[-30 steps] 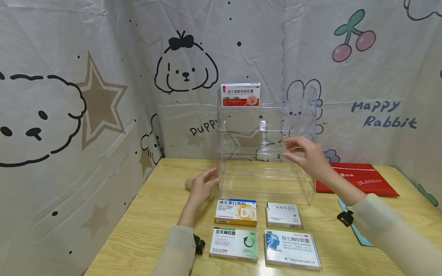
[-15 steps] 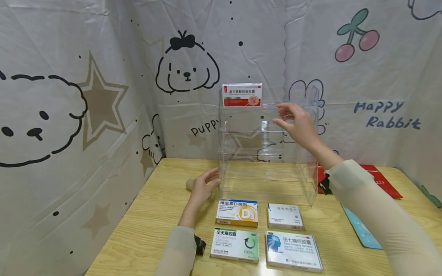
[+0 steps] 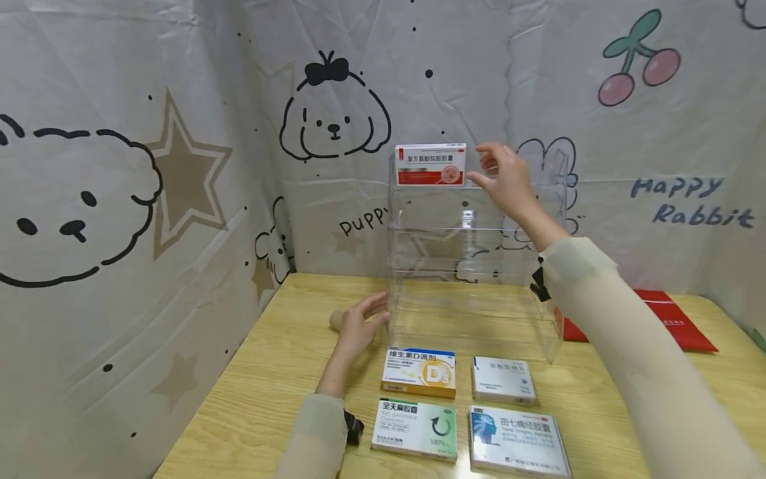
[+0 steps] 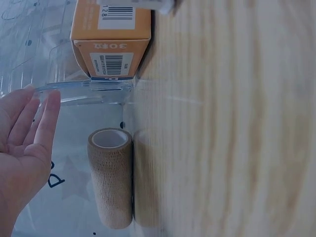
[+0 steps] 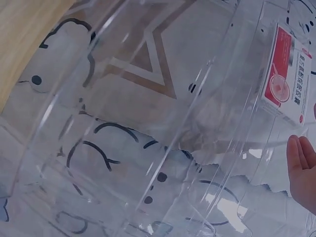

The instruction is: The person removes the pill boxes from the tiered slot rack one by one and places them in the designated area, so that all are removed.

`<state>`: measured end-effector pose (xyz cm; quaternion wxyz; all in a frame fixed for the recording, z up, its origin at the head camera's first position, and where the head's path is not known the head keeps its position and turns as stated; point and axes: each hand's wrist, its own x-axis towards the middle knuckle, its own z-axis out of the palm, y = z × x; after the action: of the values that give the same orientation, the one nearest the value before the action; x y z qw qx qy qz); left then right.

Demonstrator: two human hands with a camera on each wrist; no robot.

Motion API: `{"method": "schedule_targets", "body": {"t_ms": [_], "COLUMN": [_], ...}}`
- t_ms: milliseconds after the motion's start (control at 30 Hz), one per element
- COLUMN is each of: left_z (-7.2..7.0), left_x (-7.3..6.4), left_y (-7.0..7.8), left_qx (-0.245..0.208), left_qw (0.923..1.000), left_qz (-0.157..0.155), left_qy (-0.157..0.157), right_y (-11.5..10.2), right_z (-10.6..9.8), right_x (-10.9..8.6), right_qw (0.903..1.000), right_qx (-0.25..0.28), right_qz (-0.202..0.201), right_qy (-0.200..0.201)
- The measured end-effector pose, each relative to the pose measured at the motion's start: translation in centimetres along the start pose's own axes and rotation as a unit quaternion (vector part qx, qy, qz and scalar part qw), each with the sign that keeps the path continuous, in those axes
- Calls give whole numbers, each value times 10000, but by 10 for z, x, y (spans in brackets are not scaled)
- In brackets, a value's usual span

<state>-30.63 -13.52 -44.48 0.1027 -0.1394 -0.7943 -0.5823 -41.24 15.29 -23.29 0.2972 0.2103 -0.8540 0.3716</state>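
A clear tiered rack point(image 3: 479, 229) stands on the table. On its top tier, at the left end, a red and white medicine box point(image 3: 431, 164) stands upright. Just right of that box is my right hand point(image 3: 505, 179), thumb and fingers apart, with a small gap to the box. In the right wrist view, fingertips point(image 5: 301, 153) show close to the box's edge. My left hand point(image 3: 359, 326) has its fingers extended against the rack's left side; in the left wrist view, these fingers point(image 4: 47, 118) reach the rack's clear edge. Neither hand holds anything.
In front of the rack lie an orange and white vitamin D box point(image 3: 419, 371), a small white box point(image 3: 504, 380), a green and white box point(image 3: 414, 429) and a blue and white box point(image 3: 518, 442). A tan bandage roll point(image 4: 111, 180) lies left; a red pouch point(image 3: 673, 319), right.
My right hand has risen from the rack's middle tiers to the top tier, moving left toward the red and white box. The left hand stays at the rack's side. The view has turned slightly.
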Motion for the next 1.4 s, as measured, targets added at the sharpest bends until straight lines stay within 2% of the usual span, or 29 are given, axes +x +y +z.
{"method": "schedule_targets", "body": {"t_ms": [400, 533, 733, 933, 1200, 1400], "left_z": [0, 1, 1, -1, -1, -2], "left_x": [1, 0, 0, 0, 0, -1], "left_y": [-1, -2, -1, -1, -2, 0], "left_qx": [92, 112, 149, 138, 163, 139], "left_qw": [9999, 9999, 9998, 9999, 9998, 9998], "left_qz": [-53, 28, -56, -73, -4, -61], "left_qy": [-15, -58, -86, -62, -103, -100], "right_y": [2, 2, -2, -4, -3, -4], "right_z": [10, 13, 15, 21, 28, 25], "right_x": [30, 33, 35, 34, 35, 36], "right_qw": [9972, 9959, 9949, 9966, 9994, 9989], "right_qx": [-403, -473, -381, -92, -3, 150], "right_qz": [392, 395, 483, 519, 356, 298], "right_qy": [-498, -658, -803, -637, -15, 332]}}
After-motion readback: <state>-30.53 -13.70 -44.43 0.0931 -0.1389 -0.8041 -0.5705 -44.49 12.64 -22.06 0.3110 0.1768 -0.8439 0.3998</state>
